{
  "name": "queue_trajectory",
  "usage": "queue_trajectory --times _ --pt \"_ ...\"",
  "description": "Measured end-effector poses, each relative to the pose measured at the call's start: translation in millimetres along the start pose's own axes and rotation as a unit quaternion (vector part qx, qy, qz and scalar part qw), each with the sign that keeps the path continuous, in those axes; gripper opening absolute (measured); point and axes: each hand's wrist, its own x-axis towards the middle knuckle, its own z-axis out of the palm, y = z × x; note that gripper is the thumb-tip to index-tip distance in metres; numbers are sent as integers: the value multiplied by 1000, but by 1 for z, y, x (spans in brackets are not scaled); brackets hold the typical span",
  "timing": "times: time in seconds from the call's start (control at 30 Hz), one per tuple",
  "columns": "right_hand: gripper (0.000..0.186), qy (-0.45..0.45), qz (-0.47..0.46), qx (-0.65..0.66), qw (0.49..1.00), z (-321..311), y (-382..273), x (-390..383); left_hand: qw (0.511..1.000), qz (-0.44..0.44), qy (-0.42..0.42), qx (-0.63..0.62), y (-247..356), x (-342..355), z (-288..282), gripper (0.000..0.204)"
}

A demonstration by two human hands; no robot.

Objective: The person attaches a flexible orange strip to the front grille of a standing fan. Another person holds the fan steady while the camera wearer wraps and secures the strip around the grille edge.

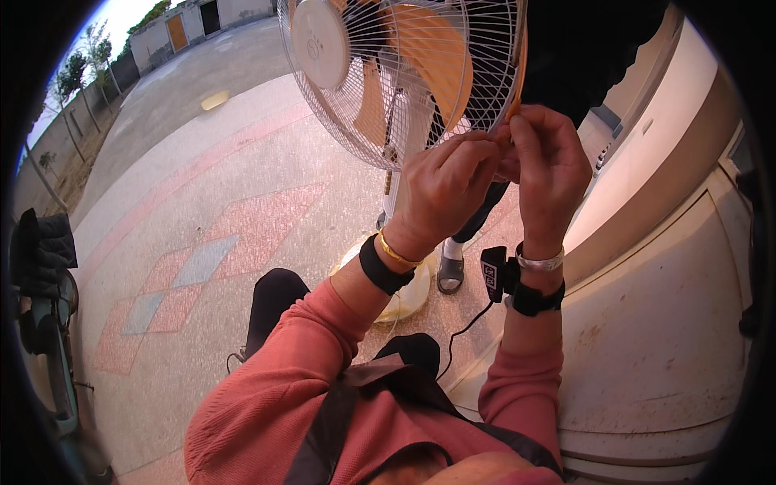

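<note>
A standing fan with orange blades is right before me, its round white wire guard tilted up and its white hub cap at the upper left. At the guard's lower right rim, my left hand is closed in a pinch; whatever is between its fingertips is hidden. Close against it, my right hand pinches the orange edge strip of the rim between thumb and fingers. Below, the fan's pale round base rests on the floor, partly covered by my left arm.
Behind the fan stands another person in dark clothes, one foot in a grey slipper. A black cable hangs from the device at my right wrist. A curved beige panel rises on my right, and a bicycle-like vehicle stands far left.
</note>
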Motion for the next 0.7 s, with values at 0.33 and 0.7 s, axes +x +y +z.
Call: queue_trajectory --times 0.33,0.7 --pt "12 -5 -7 -33 999 0 -5 -1 1000 -19 -2 -8 2 0 1 13" --pt "12 -16 -28 -6 999 -3 1 1 997 74 -3 6 -5 1 -1 14"
